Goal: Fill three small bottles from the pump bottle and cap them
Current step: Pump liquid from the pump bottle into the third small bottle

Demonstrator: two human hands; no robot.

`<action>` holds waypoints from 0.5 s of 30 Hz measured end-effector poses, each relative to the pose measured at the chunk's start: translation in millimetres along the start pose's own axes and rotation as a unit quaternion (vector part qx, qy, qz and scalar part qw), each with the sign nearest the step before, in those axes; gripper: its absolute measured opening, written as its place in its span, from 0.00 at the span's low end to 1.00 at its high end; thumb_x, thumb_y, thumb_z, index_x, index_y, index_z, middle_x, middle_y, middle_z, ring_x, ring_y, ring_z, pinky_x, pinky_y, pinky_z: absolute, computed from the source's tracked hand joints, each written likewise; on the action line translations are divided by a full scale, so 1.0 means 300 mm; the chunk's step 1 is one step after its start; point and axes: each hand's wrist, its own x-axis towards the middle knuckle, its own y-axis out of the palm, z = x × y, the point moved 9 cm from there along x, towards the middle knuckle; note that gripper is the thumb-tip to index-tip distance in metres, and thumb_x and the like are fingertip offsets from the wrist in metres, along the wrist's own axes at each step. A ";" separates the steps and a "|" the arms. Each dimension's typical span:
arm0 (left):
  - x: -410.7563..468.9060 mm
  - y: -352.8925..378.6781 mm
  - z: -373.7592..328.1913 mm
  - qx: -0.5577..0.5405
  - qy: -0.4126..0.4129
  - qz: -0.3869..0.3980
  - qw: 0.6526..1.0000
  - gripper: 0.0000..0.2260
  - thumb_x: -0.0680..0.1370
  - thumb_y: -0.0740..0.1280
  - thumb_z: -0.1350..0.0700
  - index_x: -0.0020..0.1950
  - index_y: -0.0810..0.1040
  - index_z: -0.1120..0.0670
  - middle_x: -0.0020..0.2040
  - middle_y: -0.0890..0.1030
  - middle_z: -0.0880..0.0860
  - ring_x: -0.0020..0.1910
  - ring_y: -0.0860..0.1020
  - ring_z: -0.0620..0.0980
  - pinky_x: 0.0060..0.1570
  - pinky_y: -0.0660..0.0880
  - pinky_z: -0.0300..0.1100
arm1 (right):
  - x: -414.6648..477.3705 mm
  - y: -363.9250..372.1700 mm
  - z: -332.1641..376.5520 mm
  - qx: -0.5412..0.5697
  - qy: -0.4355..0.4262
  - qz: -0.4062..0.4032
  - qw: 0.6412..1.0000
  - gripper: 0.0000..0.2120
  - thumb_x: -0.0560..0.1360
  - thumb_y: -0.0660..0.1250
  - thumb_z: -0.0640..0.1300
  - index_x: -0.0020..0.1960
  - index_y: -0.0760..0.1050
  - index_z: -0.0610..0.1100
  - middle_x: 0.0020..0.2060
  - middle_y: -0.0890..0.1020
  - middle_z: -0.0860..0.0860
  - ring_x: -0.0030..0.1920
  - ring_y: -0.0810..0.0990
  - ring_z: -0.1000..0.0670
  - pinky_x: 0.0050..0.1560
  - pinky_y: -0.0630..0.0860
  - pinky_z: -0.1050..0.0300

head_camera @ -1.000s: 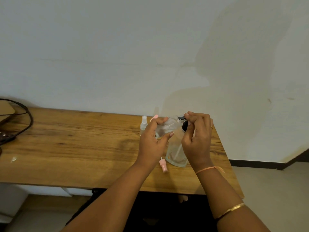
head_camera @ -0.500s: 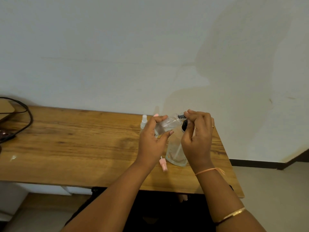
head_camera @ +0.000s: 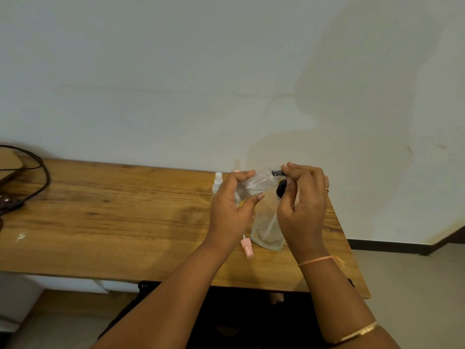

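One small clear plastic bottle (head_camera: pixel 254 186) is in the air over the right end of the wooden surface (head_camera: pixel 113 222), near the back edge. It lies almost on its side, dark threaded neck pointing right. Left hand (head_camera: pixel 231 212) grips its body, thumb under and fingers over, likely to steady it. Right hand (head_camera: pixel 302 207) pinches at the neck with curled fingertips; cannot tell if a cap is on. Directly below stands the tall clear pump bottle (head_camera: pixel 266 230), black pump head (head_camera: pixel 281 189) just under the held neck, probably kept close for filling. Pink plastic cap (head_camera: pixel 247 248) lies on its side beside the pump bottle's base, toward the front edge, likely waiting for a bottle. Second small bottle with a white top (head_camera: pixel 218 181) stands behind the left hand. Black cable (head_camera: pixel 42 177) loops at the left end.
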 end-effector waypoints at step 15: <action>-0.012 -0.001 0.010 -0.014 -0.011 -0.007 1.000 0.19 0.71 0.73 0.62 0.51 0.73 0.40 0.53 0.76 0.33 0.66 0.71 0.49 0.63 0.71 0.52 | -0.001 0.002 -0.015 -0.014 0.003 0.013 1.000 0.11 0.71 0.60 0.28 0.49 0.78 0.36 0.46 0.77 0.43 0.49 0.69 0.56 0.50 0.64 0.71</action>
